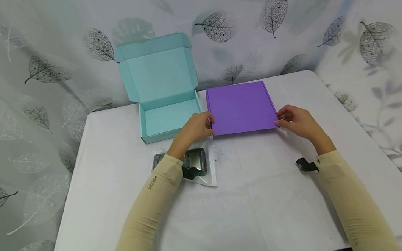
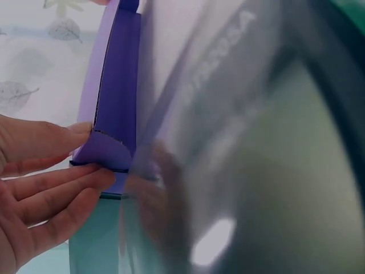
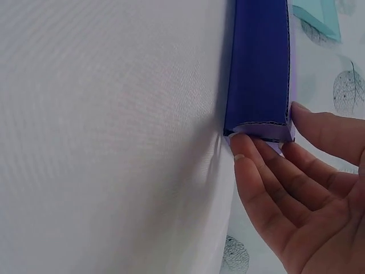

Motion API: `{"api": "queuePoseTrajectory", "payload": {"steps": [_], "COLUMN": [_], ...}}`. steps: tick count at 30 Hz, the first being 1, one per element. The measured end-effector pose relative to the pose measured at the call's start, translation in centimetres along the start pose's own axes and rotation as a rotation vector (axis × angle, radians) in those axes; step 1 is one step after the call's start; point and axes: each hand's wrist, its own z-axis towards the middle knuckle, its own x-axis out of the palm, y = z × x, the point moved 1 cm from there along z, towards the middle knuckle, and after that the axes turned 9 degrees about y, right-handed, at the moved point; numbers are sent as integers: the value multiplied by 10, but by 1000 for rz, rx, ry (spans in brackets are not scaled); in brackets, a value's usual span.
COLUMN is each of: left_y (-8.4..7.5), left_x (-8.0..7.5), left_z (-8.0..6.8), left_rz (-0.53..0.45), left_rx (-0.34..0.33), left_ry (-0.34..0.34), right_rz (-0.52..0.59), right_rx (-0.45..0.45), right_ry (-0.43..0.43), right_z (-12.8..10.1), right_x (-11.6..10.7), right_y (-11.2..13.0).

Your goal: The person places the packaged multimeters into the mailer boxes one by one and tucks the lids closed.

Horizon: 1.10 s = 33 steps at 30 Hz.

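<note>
A purple cardboard box (image 1: 242, 106) lies on the table with its lid over it. At its near left corner, my left hand (image 1: 198, 126) pinches the lid's edge. The left wrist view shows the thumb on the lid's edge and the fingers against a small side flap (image 2: 105, 149). My right hand (image 1: 297, 122) grips the near right corner. In the right wrist view the thumb presses the lid from above, with fingertips below the end flap (image 3: 265, 130). The dark purple front wall (image 3: 259, 63) shows beneath the lid's edge.
A teal box (image 1: 163, 116) stands open left of the purple one, its lid upright against the leaf-print curtain (image 1: 244, 36). A clear bag (image 1: 208, 178) with a dark device (image 1: 197, 159) lies below my left wrist. White cloth (image 1: 246, 206) covers the table.
</note>
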Motion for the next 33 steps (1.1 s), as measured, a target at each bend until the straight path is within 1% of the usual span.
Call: {"api": "queuePoseTrajectory", "payload": {"steps": [7, 13, 17, 26, 30, 33], "left_y": [-5, -9, -11, -13, -14, -17], "left_x": [4, 4, 3, -4, -4, -4], "left_z": [2, 4, 7, 18, 23, 25], "left_rz": [90, 136, 175, 205, 246, 296], "left_rx": [-37, -53, -69, -114, -138, -149], "left_ry": [5, 15, 29, 79, 83, 85], "right_rz": [-33, -62, -69, -98, -124, -151], "right_rx": [-29, -23, -39, -72, -76, -83], "right_ry": [31, 72, 100, 157, 182, 213], "right_z": [5, 10, 12, 14, 17, 19], "right_x": [-2, -6, -8, -11, -12, -12], "right_y": [3, 8, 11, 11, 12, 11]}}
